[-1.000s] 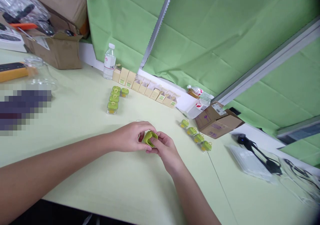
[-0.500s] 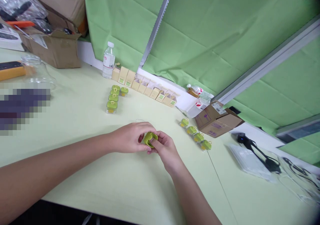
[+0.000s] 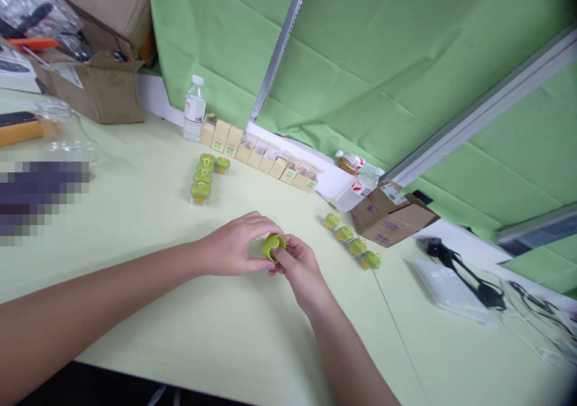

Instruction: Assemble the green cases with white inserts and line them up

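Both hands met over table middle, near front edge. Left hand (image 3: 237, 244) pinched green piece (image 3: 273, 245) from one side, fingers curled round it; right hand (image 3: 300, 268) gripped same piece from other side, thumb on top. Piece held just above table (image 3: 180, 310) (underside hidden). Row of green pieces (image 3: 204, 178) lay toward far edge, beside line of small cartons (image 3: 259, 154) and water bottle (image 3: 193, 109). Second green row (image 3: 351, 244) sat near cardboard box (image 3: 390, 214), right.
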{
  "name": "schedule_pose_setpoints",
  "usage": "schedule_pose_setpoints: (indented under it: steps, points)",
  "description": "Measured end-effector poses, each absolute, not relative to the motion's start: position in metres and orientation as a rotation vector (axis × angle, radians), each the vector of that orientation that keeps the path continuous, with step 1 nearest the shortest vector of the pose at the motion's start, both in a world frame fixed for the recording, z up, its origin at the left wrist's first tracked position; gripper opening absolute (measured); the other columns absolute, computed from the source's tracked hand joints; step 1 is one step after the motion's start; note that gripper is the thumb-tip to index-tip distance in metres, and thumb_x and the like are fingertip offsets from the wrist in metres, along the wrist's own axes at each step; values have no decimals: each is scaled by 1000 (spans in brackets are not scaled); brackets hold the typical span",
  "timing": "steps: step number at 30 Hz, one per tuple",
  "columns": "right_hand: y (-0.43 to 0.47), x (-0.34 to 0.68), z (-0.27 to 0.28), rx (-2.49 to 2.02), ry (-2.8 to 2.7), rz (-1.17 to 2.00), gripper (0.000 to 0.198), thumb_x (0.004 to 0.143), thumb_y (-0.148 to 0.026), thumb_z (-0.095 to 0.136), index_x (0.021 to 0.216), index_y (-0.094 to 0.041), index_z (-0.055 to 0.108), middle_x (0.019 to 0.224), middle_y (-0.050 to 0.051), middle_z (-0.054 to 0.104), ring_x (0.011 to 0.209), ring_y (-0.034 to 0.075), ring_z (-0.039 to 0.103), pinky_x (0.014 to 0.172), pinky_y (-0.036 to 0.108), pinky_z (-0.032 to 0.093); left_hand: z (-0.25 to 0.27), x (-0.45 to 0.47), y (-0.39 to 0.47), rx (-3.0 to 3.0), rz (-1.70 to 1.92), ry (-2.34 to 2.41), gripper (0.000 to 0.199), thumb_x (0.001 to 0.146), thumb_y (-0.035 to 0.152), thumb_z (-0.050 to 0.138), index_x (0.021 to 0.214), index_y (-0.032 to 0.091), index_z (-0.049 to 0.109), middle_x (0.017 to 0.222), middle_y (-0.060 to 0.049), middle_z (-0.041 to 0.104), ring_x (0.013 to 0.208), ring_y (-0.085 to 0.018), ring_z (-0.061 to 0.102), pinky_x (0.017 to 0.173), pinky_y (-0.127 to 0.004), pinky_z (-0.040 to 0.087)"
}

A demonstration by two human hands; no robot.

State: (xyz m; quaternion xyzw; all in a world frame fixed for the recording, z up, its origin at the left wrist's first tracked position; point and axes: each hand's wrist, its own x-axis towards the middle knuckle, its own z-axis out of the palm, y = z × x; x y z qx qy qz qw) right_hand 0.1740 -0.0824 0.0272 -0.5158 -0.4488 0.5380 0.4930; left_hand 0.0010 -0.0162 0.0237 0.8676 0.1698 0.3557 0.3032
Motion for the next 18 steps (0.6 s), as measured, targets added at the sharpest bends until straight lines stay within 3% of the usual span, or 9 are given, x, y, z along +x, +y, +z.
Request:
schedule_pose_setpoints:
  steps: [5,10,15,18]
  points:
    - [-85,177,30,-1200,-1066,1377,24,73,-36,78,84,-19,65,70,-3,59,53,9,48,51,24,40,25,-1,-16,2214,936,460,45,78,34,77,118,24,59,111,-5,64,102,-21,56,89,-35,47]
    - [-87,181,36,-1135,-961,1494,24,75,-35,77,93,-21,67,70,-4,56,50,7,40,51,23,33,28,-5,-17,2103,929,434,37,84,19,63,121,22,55,111,-5,63,91,-17,57,82,-31,49]
    - [-87,183,37,-1089,-890,1562,17,75,-28,76,89,-21,69,78,-1,63,51,7,35,50,23,31,28,-3,-16,2026,943,466,10,91,19,55,97,19,62,91,-1,65,79,-13,57,74,-28,48]
    - [-87,182,36,-1042,-835,1589,14,76,-25,76,88,-20,69,79,0,63,51,6,36,50,22,32,28,-2,-15,2029,946,491,8,92,22,55,87,18,61,83,0,63,75,-12,56,69,-26,46]
